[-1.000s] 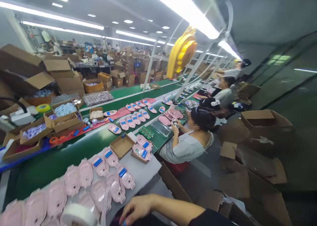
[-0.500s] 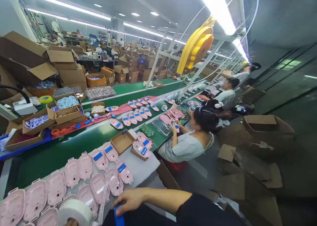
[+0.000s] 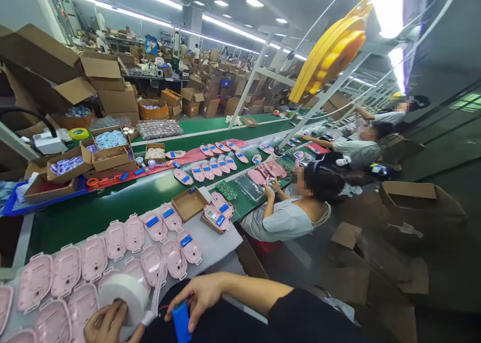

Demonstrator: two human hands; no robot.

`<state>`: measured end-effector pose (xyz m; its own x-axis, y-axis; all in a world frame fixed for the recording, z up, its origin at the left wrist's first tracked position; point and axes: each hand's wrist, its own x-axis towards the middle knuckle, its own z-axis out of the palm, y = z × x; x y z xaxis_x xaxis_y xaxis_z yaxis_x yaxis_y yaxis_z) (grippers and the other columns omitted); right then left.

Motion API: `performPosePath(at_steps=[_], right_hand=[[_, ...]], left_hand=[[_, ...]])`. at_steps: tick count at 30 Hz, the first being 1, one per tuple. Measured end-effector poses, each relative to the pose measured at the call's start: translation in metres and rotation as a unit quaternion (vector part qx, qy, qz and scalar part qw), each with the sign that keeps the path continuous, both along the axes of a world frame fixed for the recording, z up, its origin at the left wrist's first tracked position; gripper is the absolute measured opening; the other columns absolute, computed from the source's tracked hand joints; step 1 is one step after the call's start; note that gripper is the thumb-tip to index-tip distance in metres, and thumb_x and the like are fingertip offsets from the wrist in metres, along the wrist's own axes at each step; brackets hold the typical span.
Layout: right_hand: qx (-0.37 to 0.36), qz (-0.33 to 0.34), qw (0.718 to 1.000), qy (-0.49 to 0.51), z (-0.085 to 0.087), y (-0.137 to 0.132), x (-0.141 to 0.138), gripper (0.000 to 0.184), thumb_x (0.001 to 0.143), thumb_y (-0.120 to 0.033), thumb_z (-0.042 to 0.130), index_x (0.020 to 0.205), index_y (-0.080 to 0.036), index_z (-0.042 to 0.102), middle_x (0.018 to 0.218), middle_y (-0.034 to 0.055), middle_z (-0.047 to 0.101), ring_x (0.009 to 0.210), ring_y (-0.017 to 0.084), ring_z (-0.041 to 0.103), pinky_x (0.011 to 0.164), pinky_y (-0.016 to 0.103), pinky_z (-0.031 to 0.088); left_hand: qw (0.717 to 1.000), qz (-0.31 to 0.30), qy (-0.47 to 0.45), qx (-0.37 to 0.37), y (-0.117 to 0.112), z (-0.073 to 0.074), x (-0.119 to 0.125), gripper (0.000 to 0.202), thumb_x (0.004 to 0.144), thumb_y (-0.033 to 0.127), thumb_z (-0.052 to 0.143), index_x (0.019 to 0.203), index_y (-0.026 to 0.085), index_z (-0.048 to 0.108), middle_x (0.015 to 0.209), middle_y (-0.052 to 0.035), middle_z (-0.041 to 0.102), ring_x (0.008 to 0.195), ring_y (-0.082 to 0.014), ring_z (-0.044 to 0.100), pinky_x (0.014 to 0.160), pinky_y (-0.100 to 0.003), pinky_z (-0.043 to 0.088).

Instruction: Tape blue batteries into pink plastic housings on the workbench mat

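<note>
My left hand (image 3: 107, 324) is closed on a roll of white tape (image 3: 130, 294), its fingers in the core. A pale strip of tape (image 3: 157, 288) stands up beside the roll, near my left thumb. In my right hand (image 3: 203, 295) a blue battery pack (image 3: 182, 324) is pinched between thumb and fingers, low over my dark clothing. Rows of pink plastic shells (image 3: 67, 275) lie on the white sheet (image 3: 216, 245) beyond both hands. Several shells at the far end carry a blue battery pack (image 3: 186, 240); the nearer ones show none.
A shallow cardboard box (image 3: 190, 205) and a smaller box holding pink shells (image 3: 217, 215) stand at the sheet's far end. Green conveyor belt (image 3: 112, 202) runs behind. A co-worker (image 3: 281, 217) sits to the right. Small boxes of purple rings (image 3: 65, 165) stand far left.
The view has turned slightly left, and more of my left hand shows at the tape roll. My right hand still holds the battery pack, now tilted with its fingers more visible.
</note>
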<state>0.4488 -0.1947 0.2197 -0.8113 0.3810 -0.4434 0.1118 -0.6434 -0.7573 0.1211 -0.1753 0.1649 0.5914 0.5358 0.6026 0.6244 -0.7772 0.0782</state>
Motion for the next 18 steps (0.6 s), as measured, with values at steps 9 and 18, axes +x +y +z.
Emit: performPosePath(at_steps=[9,18], right_hand=[[0.119,-0.186,0.975,-0.027,0.035,0.024,0.016,0.089,0.067,-0.062,0.094,0.139,-0.018,0.065,0.125,0.0141,0.073,0.116,0.028,0.072,0.101,0.043,0.056],[0.506,-0.054,0.830,-0.227,0.087,0.078,-0.009,0.055,0.090,-0.043,0.081,0.140,-0.020,0.071,0.114,0.0115,0.080,0.105,0.027,0.074,0.099,0.037,0.054]], left_hand=[[0.973,0.102,0.049,-0.202,-0.024,0.063,0.021,0.040,0.077,0.022,0.075,0.117,0.022,0.074,0.118,-0.0085,0.076,0.116,-0.0306,0.057,0.104,-0.043,0.046],[0.973,0.025,0.140,-0.181,-0.021,0.092,0.014,0.053,0.082,0.021,0.074,0.135,0.025,0.068,0.123,-0.0046,0.074,0.116,-0.0277,0.056,0.127,-0.053,0.033]])
